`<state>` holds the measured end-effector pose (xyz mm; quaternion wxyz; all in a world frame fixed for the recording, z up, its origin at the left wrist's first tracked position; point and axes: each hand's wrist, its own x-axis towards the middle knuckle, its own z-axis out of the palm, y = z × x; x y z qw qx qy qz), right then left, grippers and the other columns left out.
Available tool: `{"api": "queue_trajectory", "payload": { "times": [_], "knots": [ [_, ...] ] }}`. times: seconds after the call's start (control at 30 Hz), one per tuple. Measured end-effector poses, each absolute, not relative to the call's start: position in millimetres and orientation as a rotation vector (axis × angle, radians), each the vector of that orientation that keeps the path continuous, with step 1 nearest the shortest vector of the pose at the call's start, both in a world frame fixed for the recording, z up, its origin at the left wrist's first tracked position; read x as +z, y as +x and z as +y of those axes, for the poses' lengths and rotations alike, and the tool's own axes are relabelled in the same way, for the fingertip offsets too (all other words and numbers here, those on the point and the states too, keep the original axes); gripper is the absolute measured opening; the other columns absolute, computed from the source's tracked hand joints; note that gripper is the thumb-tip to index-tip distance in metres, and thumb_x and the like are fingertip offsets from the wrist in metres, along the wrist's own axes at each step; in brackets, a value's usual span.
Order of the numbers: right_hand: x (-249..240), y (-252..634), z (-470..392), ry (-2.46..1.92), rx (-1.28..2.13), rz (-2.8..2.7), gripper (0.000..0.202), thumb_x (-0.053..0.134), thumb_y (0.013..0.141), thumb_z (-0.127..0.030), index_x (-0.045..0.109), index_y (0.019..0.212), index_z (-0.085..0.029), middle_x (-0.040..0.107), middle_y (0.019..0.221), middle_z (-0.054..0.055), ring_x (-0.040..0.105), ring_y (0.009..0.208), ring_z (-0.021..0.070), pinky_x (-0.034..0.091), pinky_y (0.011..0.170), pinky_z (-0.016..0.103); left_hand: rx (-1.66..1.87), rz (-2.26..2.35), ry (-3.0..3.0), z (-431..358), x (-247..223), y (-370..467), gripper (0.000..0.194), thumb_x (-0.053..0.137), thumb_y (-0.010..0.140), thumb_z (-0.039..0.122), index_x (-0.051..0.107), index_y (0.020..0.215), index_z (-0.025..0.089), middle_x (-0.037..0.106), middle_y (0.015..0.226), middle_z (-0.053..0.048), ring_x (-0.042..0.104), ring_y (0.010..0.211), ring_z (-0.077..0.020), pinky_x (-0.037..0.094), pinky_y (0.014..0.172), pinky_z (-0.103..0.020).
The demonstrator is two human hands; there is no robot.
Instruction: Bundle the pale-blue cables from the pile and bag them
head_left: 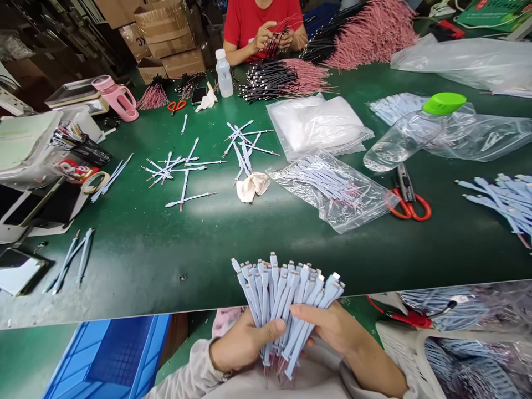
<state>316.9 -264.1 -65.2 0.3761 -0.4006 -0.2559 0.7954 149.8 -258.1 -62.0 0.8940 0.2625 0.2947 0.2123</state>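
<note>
A thick bundle of short light-blue charging cables (286,288) is held upright over the table's front edge, metal plugs up and bare reddish wire ends down. My left hand (245,341) wraps its left side, thumb across the front. On the right side my right hand (332,327) grips the same bundle, its thumb pressed on the cables; its other fingers are mostly hidden behind. Ahead on the green table, loose cables of the same kind (168,169) lie scattered near a beige cloth scrap (252,187). A clear bag of cables (328,185) lies to their right.
Red-handled scissors (409,208) and a utility knife (405,183) lie right of the bag, below a tilted green-capped bottle (411,133). More cables (505,199) are at the right edge. A blue crate (112,354) stands below left. Across the table, a person in red (264,33) handles wires.
</note>
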Motion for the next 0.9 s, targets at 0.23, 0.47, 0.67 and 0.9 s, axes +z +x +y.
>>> {"api": "queue_trajectory", "payload": {
  "times": [0.23,0.47,0.67,0.9],
  "knots": [
    [-66.2,320.6,-267.6,-1.039,2.033,-0.755,0.038,0.058,0.076,-0.047,0.057,0.063,-0.011,0.057,0.052,0.003,0.047,0.042,0.0087,0.034,0.039,0.02,0.435,0.601,0.583,-260.3,-66.1,147.3,0.04,0.058,0.083,0.036,0.055,0.115,0.011,0.067,0.091,-0.014,0.065,0.086,-0.0236,0.051,0.075,-0.036],
    [-64.2,319.8,-271.2,-0.917,2.093,-0.818,0.03,0.057,0.081,-0.039,0.059,0.07,-0.011,0.056,0.053,0.002,0.048,0.043,0.0089,0.039,0.042,0.021,0.384,0.58,0.574,-258.4,-59.1,147.2,0.04,0.067,0.077,0.027,0.057,0.112,0.012,0.067,0.094,-0.013,0.065,0.083,-0.0211,0.052,0.071,-0.031],
    [-63.0,316.6,-269.2,-0.825,2.075,-0.652,0.027,0.061,0.075,-0.035,0.06,0.092,-0.013,0.055,0.062,0.001,0.048,0.047,0.0085,0.039,0.044,0.02,0.459,0.615,0.606,-259.8,-57.2,149.1,0.046,0.067,0.077,0.025,0.052,0.119,0.012,0.066,0.097,-0.013,0.065,0.084,-0.0219,0.052,0.075,-0.036],
    [-67.4,318.6,-271.9,-0.803,2.09,-0.478,0.034,0.066,0.069,-0.031,0.06,0.097,-0.014,0.056,0.063,0.001,0.049,0.049,0.0095,0.036,0.043,0.02,0.452,0.687,0.629,-260.9,-61.8,146.1,0.039,0.063,0.08,0.031,0.056,0.112,0.01,0.063,0.106,-0.016,0.061,0.096,-0.0257,0.046,0.088,-0.042]
  ]
}}
